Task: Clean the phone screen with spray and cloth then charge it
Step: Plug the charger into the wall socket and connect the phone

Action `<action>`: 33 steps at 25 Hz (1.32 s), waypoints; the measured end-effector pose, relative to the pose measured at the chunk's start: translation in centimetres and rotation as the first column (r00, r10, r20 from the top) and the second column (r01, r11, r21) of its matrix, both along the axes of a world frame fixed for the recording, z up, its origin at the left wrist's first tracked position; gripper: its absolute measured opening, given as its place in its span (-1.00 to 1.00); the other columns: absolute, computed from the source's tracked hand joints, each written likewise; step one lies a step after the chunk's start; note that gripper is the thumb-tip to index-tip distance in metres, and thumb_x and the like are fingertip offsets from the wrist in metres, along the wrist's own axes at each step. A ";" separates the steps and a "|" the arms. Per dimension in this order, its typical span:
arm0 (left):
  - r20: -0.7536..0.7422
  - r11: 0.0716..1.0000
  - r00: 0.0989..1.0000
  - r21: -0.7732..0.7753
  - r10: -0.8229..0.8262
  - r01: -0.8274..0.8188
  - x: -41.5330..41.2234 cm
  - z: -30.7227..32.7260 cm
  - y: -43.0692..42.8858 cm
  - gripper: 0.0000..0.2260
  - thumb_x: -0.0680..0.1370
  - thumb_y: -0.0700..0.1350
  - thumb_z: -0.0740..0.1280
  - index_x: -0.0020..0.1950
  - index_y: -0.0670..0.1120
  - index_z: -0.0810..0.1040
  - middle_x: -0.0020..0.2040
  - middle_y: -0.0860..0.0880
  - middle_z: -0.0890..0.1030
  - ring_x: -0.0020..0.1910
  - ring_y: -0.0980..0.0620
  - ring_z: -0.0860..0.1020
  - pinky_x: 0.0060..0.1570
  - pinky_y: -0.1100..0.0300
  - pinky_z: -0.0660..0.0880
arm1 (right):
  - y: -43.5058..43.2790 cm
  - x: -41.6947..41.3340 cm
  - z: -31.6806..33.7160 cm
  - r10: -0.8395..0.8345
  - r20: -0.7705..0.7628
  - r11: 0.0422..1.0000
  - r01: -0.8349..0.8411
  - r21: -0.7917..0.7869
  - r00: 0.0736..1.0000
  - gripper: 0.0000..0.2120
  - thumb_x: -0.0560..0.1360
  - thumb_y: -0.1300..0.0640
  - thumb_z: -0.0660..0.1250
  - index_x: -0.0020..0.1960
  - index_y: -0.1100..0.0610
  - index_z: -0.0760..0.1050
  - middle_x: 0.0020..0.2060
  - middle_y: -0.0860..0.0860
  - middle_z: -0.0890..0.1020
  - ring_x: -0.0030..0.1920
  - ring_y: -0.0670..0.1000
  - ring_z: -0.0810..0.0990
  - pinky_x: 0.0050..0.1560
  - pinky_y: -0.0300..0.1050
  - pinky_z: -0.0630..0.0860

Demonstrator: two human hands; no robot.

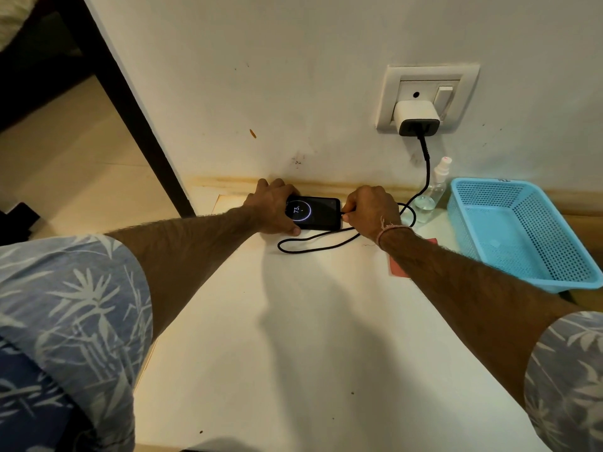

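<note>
Both hands (272, 207) (370, 210) hold the phone (318, 213) on a white table (293, 337) against the wall (293, 76).

Warm, dim indoor light, soft arm shadows on the table (293, 337), sharp focus, wide-angle bending at edges

phone (321, 213) left end under left hand (272, 207) | cloth (399, 267) mostly behind right forearm
</note>
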State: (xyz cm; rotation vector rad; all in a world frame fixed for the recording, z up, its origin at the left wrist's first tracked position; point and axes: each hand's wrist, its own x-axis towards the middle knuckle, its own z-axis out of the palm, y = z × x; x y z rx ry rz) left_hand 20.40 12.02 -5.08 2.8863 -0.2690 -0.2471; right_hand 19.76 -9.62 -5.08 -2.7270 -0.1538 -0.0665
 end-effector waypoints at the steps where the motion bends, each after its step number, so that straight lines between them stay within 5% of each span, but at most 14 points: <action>1: 0.001 1.000 1.000 0.004 -0.001 0.001 0.0 0.0 0.0 -0.26 0.35 0.08 0.60 0.46 -0.01 0.38 0.33 -0.08 0.43 0.34 -0.16 0.29 0.25 -0.07 0.41 | 0.0 0.0 0.0 0.000 0.002 1.000 0.000 -0.001 1.000 -0.91 0.43 0.13 0.47 -0.06 0.07 0.67 -0.06 0.05 0.68 0.00 0.09 0.61 0.07 0.00 0.56; 13: 0.003 0.999 1.000 0.040 -0.024 0.024 0.1 -0.1 0.1 -0.24 0.37 0.11 0.58 0.48 -0.01 0.35 0.35 -0.09 0.41 0.36 -0.17 0.28 0.29 -0.12 0.41 | 0.2 -0.3 -0.2 -0.008 0.014 1.000 0.008 0.009 1.000 -0.92 0.44 0.13 0.46 -0.07 0.09 0.67 -0.08 0.07 0.68 -0.02 0.11 0.62 0.06 -0.01 0.56; 17: -0.057 0.997 0.998 0.065 -0.039 0.042 -0.2 0.6 0.0 -0.21 0.41 0.11 0.56 0.54 -0.05 0.30 0.40 -0.14 0.40 0.40 -0.20 0.28 0.38 -0.13 0.34 | -0.3 -0.5 0.5 0.026 -0.055 0.999 -0.023 0.041 0.998 -0.82 0.47 0.16 0.42 0.07 0.13 0.66 0.05 0.10 0.67 0.07 0.12 0.61 0.17 0.01 0.54; 21: 0.148 0.993 0.989 -0.111 -0.023 0.039 -2.5 1.2 -0.2 -0.45 0.50 -0.09 0.45 0.47 -0.07 0.40 0.40 -0.12 0.44 0.39 -0.15 0.33 0.35 -0.08 0.37 | -2.0 -2.0 1.7 0.041 -0.021 0.991 -0.038 0.129 0.999 -0.62 0.48 0.31 0.31 0.28 0.16 0.55 0.26 0.12 0.58 0.28 0.13 0.51 0.35 -0.07 0.40; 24: 0.067 0.892 0.990 -0.446 0.120 -0.078 -5.9 0.8 -0.1 -0.68 0.51 -0.05 0.49 0.22 -0.05 0.53 0.02 -0.03 0.61 -0.02 0.04 0.55 -0.03 0.15 0.49 | -4.1 -3.7 2.3 0.076 0.091 0.991 -0.085 0.100 0.993 -0.50 0.39 0.45 0.27 0.29 0.17 0.54 0.25 0.11 0.57 0.28 0.12 0.50 0.34 -0.08 0.40; 26: -0.095 0.851 0.985 -0.496 0.145 -0.173 -7.8 0.4 0.1 -0.65 0.44 0.01 0.57 0.14 0.00 0.54 -0.08 0.05 0.61 -0.16 0.16 0.54 -0.22 0.28 0.42 | -4.4 -4.3 2.6 0.184 0.074 0.982 -0.187 0.024 0.980 -0.45 0.37 0.47 0.26 0.31 0.15 0.51 0.26 0.10 0.54 0.29 0.12 0.47 0.32 -0.07 0.39; 28: -0.182 0.801 0.961 -0.532 0.210 -0.275 -8.7 0.0 0.0 -0.66 0.42 -0.02 0.59 0.11 -0.01 0.57 -0.10 0.02 0.62 -0.15 0.13 0.55 -0.24 0.27 0.42 | -2.8 -4.8 2.9 0.352 -0.005 0.929 -0.350 -0.118 0.936 -0.49 0.43 0.39 0.27 0.34 0.11 0.49 0.31 0.08 0.49 0.31 0.12 0.42 0.28 -0.04 0.40; 30: -0.269 0.652 0.918 -0.646 0.293 -0.397 -8.9 0.1 -0.2 -0.71 0.44 -0.10 0.57 0.10 -0.04 0.60 -0.10 -0.05 0.64 -0.13 0.05 0.58 -0.18 0.22 0.45 | 0.0 -5.3 2.5 0.463 -0.075 0.841 -0.464 -0.279 0.883 -0.63 0.53 0.24 0.23 0.32 0.08 0.51 0.31 0.07 0.49 0.29 0.14 0.44 0.25 0.01 0.42; 33: -0.360 0.517 0.877 -0.710 0.318 -0.479 -9.2 0.2 -0.2 -0.78 0.44 -0.15 0.56 0.04 -0.09 0.64 -0.11 -0.09 0.66 -0.21 0.05 0.60 -0.22 0.24 0.47 | 2.7 -5.4 1.9 0.403 -0.130 0.840 -0.422 -0.340 0.906 -0.74 0.55 0.15 0.17 0.19 0.06 0.53 0.17 0.08 0.57 0.23 0.14 0.49 0.39 0.11 0.23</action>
